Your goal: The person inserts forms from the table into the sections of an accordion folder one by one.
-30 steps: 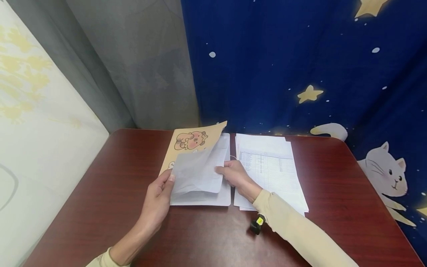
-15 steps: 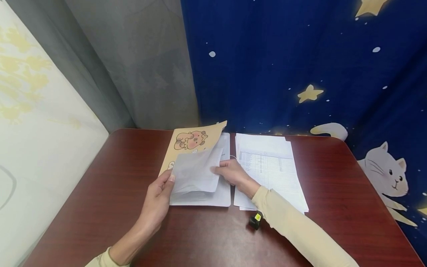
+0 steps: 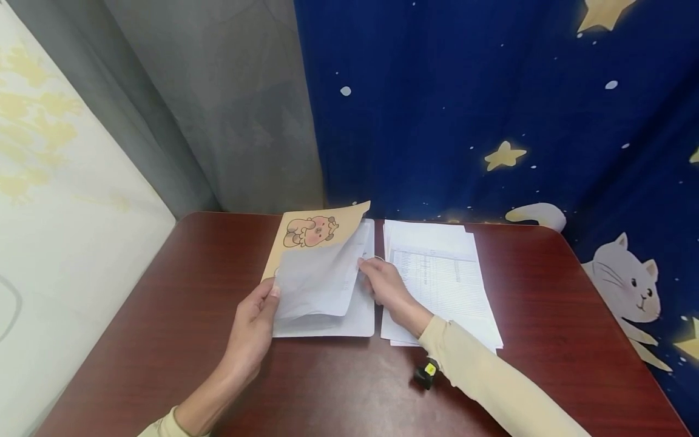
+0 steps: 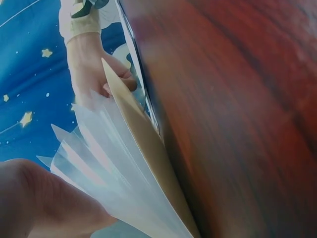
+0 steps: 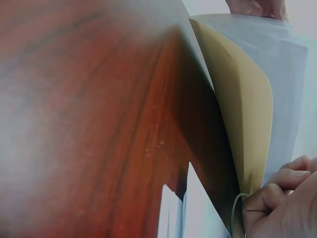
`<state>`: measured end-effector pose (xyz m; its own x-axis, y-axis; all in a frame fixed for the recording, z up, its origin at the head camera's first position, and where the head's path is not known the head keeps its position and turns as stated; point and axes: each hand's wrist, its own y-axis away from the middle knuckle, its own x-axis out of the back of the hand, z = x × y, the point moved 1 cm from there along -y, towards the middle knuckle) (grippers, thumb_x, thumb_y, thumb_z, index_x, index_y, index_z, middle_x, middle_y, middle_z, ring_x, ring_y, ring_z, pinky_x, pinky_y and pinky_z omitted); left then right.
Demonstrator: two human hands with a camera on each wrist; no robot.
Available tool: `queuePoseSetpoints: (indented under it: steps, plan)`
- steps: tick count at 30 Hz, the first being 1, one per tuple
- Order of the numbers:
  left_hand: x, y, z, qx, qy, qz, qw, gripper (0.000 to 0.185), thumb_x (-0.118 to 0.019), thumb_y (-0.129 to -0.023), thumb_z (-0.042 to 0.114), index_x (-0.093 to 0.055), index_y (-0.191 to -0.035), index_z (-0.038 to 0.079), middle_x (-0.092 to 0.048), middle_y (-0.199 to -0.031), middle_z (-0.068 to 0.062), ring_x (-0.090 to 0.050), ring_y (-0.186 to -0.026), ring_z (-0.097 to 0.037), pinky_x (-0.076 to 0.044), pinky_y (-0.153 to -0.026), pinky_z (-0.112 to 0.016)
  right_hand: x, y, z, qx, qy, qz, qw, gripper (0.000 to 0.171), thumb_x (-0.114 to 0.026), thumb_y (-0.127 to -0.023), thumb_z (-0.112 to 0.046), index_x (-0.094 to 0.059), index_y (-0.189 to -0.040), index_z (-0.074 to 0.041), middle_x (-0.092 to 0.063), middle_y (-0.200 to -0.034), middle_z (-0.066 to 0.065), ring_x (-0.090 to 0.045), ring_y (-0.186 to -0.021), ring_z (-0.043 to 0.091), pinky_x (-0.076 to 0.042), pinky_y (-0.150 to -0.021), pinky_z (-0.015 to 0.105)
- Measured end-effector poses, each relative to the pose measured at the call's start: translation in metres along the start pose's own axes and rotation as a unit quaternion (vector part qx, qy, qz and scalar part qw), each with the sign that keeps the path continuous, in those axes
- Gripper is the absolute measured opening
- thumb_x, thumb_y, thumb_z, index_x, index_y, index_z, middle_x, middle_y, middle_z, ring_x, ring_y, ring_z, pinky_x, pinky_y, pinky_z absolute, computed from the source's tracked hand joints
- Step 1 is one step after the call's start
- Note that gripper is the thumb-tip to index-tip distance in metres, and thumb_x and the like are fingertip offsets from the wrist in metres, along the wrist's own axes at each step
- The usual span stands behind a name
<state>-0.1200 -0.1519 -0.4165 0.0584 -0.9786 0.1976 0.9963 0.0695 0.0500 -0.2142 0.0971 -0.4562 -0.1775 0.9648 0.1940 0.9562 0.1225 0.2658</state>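
A tan folder [image 3: 297,227] with a cartoon animal on its cover lies open at the table's centre, its cover bent up at the far right corner. Translucent plastic sleeves [image 3: 314,282] are lifted in a curve above a pale page. On their left side, my left hand [image 3: 255,318] holds them between thumb and fingers. My right hand [image 3: 390,291] has its fingers curled and pinches at the sleeves' right edge. In the right wrist view, that hand sits by the folder's tan cover [image 5: 237,94] and a thin elastic loop [image 5: 236,208].
Right of the folder lies a stack of white sheets [image 3: 439,279], the top one printed with a table; my right forearm crosses its near corner. The dark red wooden table [image 3: 338,382] meets a grey and blue star-patterned curtain [image 3: 404,121] at the back.
The sleeves' free right edge has shifted slightly left. My right thumb has slid from on top of the sleeve to its edge. My left hand has drifted a little left.
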Motion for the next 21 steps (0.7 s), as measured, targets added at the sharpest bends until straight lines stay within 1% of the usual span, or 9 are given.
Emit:
queuePoseSetpoints:
  steps: [4,10,16,21]
  plan:
    - [0.000,0.000,0.000,0.004,0.001,-0.003,1.0000,0.037,-0.040,-0.115,0.022,-0.060,-0.143,0.008,-0.069,-0.133,-0.014,-0.067,-0.110,-0.012,-0.052,-0.094,-0.020,0.007,0.009,0.001,0.007,-0.035,0.001,0.999,0.039,-0.050,-0.110,-0.040,-0.072,-0.122,-0.011,-0.050,-0.067,-0.004,-0.035,-0.052,0.010,-0.029,-0.049,0.023]
    - [-0.001,-0.001,0.001,0.004,0.004,-0.005,1.0000,0.037,-0.040,-0.115,0.022,-0.060,-0.143,0.008,-0.069,-0.134,-0.014,-0.066,-0.111,-0.012,-0.051,-0.095,-0.019,0.022,0.026,0.002,0.017,-0.071,0.010,0.997,0.036,-0.049,-0.111,-0.032,-0.068,-0.127,-0.004,-0.049,-0.068,-0.004,-0.038,-0.056,0.009,-0.031,-0.050,0.021]
    - [0.000,0.001,0.001,0.008,0.004,-0.005,1.0000,0.037,-0.040,-0.115,0.022,-0.060,-0.143,0.008,-0.069,-0.134,-0.014,-0.066,-0.110,-0.012,-0.051,-0.094,-0.019,0.036,0.046,0.010,0.020,-0.066,0.014,0.998,0.035,-0.051,-0.111,-0.030,-0.068,-0.126,-0.004,-0.053,-0.066,-0.002,-0.044,-0.057,0.011,-0.035,-0.052,0.022]
    - [0.000,0.000,0.001,0.009,0.007,-0.007,0.9999,0.038,-0.039,-0.115,0.022,-0.059,-0.144,0.008,-0.068,-0.135,-0.014,-0.066,-0.111,-0.011,-0.051,-0.095,-0.018,0.054,0.064,0.016,0.023,-0.057,0.023,0.998,0.038,-0.053,-0.110,-0.031,-0.068,-0.131,-0.004,-0.064,-0.077,0.002,-0.054,-0.061,0.014,-0.041,-0.053,0.023]
